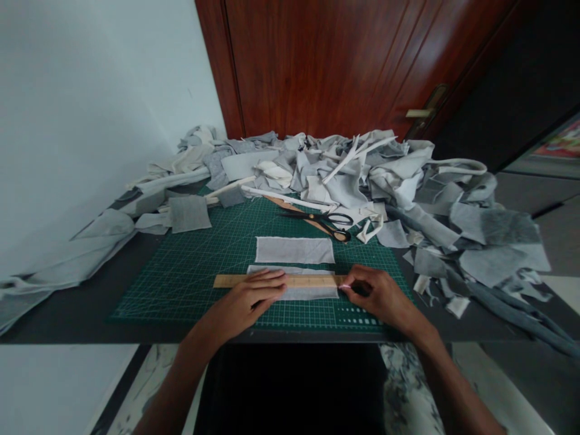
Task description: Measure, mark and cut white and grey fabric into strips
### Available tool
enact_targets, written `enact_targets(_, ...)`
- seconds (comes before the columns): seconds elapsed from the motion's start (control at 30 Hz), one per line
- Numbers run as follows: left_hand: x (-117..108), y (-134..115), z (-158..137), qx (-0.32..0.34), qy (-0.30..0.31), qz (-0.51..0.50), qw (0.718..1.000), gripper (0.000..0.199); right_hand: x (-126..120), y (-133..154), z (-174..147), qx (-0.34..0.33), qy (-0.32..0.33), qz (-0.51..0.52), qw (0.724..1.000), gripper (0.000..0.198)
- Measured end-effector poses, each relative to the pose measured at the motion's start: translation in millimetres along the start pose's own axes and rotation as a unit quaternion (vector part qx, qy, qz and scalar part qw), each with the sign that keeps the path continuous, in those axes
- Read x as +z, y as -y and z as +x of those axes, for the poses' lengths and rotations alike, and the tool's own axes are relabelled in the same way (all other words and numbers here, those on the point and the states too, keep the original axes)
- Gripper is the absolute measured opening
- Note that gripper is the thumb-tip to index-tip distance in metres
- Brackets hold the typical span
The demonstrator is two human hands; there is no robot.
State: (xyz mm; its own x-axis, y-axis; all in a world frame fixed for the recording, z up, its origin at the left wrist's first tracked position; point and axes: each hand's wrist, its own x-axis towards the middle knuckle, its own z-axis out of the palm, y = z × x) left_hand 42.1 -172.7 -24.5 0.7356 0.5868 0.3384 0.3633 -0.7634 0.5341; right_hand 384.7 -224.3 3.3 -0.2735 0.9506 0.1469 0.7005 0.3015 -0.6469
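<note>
A wooden ruler (312, 281) lies lengthwise across a grey fabric strip (308, 294) on the green cutting mat (172, 272). My left hand (256, 296) rests flat on the ruler, fingers stretched out and pressing it against the cloth. At the ruler's right end, my right hand (374, 293) is closed in a pinch on a small pale pinkish piece (345, 286), whose kind is too small to make out; it touches the strip's right edge. Just beyond the ruler lies a second grey fabric strip (294, 250), flat and parallel to it.
Black scissors (324, 219) lie partly open on the mat, over another wooden strip (290, 208). A heap of grey and white fabric scraps (335, 175) lines the table's back and spreads down both sides. A square grey piece (189, 213) lies at the mat's far left. Behind stands a wooden door (326, 66).
</note>
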Motion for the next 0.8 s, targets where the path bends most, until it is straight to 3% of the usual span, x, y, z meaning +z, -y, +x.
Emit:
enact_targets(0.23, 0.3, -3.1, -6.9, -0.023, 0.002, 0.043, 0.999, 0.037, 2.1, 7.7, 3.7, -0.013, 0.013, 0.037, 0.999, 0.009)
enact_targets(0.4, -7.7, 6.1, -24.6, -0.053, -0.093, 0.098, 0.989, 0.034, 19.4, 32.5, 17.0, -0.049, -0.004, 0.113, 0.992, 0.011)
enact_targets(0.53, -16.0, 14.1, -39.2, -0.055, -0.135, 0.123, 0.982, 0.03, 35.5, 52.1, 35.0, -0.073, -0.012, 0.128, 0.989, 0.008)
enact_targets(0.8, -9.1, 10.2, -46.3, -0.06, -0.095, 0.148, 0.983, 0.04, 63.9, 78.2, 68.2, -0.1, 0.042, 0.107, 0.988, 0.009)
